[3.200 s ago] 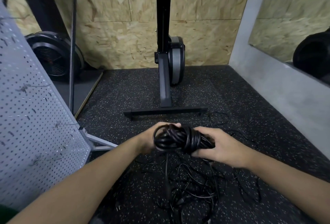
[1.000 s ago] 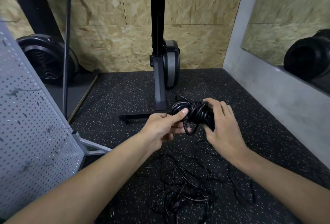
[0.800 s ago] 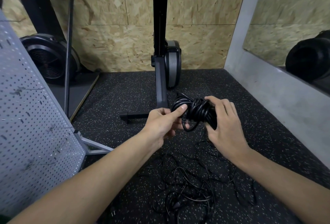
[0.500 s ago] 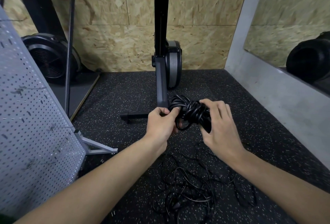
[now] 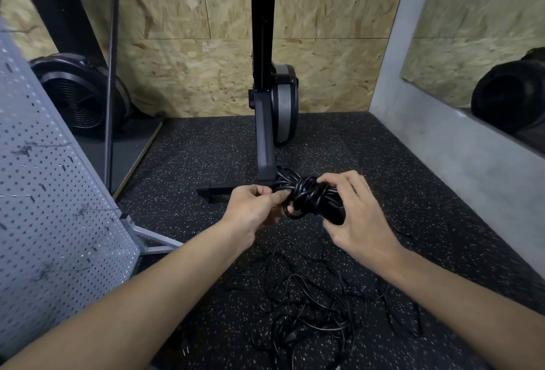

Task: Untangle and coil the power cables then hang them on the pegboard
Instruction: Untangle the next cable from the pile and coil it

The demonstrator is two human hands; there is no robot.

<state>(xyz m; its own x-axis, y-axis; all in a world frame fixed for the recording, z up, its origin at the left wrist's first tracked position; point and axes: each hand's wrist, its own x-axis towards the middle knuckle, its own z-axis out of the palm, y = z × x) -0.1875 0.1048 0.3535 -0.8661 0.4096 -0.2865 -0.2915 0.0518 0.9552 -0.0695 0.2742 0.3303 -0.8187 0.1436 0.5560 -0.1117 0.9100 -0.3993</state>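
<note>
The head camera looks down at two bare arms held out over a black speckled floor [image 5: 206, 157]. Between the hands is the coiled cable [image 5: 309, 195], a fat black bundle with turns wound round its middle, held up in the air in front of the exercise machine [image 5: 265, 89]. The left hand [image 5: 253, 210] has a tight grip, its fingers curled in and pinching a loop at the left end of the bundle. The right hand [image 5: 359, 222] has its grip wrapped over the right end, fingers bent round the thick part. I think the person is tucking in the last bit so the coil stays shut. If that loop slips out of the pinch, the wrap could spring loose and the coil could fall open. Down below lies a messy heap of loose cables [image 5: 309, 316], thin and crossed over each other; a foot could catch in them and pull them into worse knots. The pegboard [image 5: 53, 207] stands to the left, leaning, with small wire hooks [image 5: 88, 209] on it and no cable hanging there that I can see. A hook that thin might let a heavy coil slide off. There is no box or bin here; the cables just lie on the floor.
</note>
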